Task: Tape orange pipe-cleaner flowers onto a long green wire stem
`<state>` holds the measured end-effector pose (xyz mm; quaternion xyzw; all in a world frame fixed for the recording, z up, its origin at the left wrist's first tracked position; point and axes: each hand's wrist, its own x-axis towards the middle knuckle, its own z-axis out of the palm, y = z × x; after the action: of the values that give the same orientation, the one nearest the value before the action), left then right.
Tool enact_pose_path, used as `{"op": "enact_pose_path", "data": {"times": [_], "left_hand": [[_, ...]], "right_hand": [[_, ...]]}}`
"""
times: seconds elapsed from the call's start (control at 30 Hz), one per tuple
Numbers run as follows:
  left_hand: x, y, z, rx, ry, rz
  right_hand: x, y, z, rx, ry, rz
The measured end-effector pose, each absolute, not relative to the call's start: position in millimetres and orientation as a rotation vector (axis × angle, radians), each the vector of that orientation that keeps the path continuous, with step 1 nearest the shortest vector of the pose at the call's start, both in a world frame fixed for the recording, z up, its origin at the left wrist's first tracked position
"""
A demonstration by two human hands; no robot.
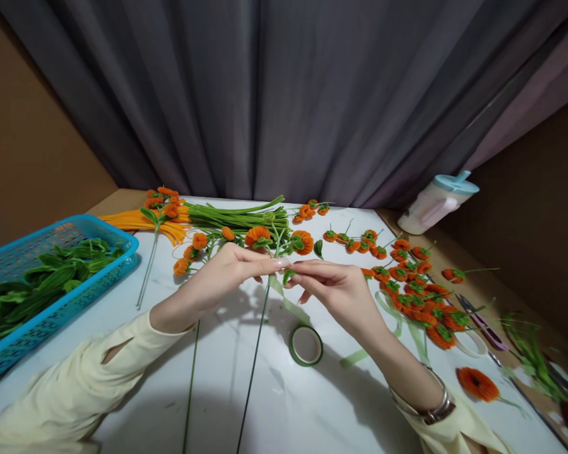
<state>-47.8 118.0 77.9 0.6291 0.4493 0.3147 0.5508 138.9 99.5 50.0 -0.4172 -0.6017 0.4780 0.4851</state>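
In the middle, my left hand (227, 277) pinches the top of a thin wire flower stem (255, 353) between thumb and fingers. Fuzzy orange flowers (258, 237) with green bases stand above the fingertips. My right hand (336, 287) meets it from the right, its thumb and fingers closed on a small fuzzy green leaf (288, 275) against the stem. From the joint hangs a pale green tape strip (291, 304). Below lies a green tape roll (307, 364). The exact grip is partly hidden by the fingers.
On the left stands a blue basket (135, 246) of green leaves. Behind my hands lie green stems (236, 217) and orange strips (132, 219). Several orange flower heads (416, 287) cover the right side, near scissors (483, 325). A lidded cup (435, 205) stands at the back right.
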Motion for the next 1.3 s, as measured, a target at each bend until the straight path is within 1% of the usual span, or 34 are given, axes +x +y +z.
{"op": "enact_pose_path", "data": {"times": [0.17,0.27,0.5,0.8,1.3], "left_hand": [[-48,119,76,1.456,1.062,0.759],[-47,119,76,1.440,1.023,0.774],[-48,119,74,1.441,0.991,0.787],[-47,120,74,1.443,0.958,0.774],[-49,119,74,1.477,0.942,0.745]], "right_hand": [[141,90,54,-1.074,-1.729,0.808],[138,87,51,-1.083,-1.794,0.588],[133,87,49,-1.041,-1.854,0.285],[131,87,53,-0.967,-1.946,0.249],[133,89,58,-0.983,-1.964,0.423]]}}
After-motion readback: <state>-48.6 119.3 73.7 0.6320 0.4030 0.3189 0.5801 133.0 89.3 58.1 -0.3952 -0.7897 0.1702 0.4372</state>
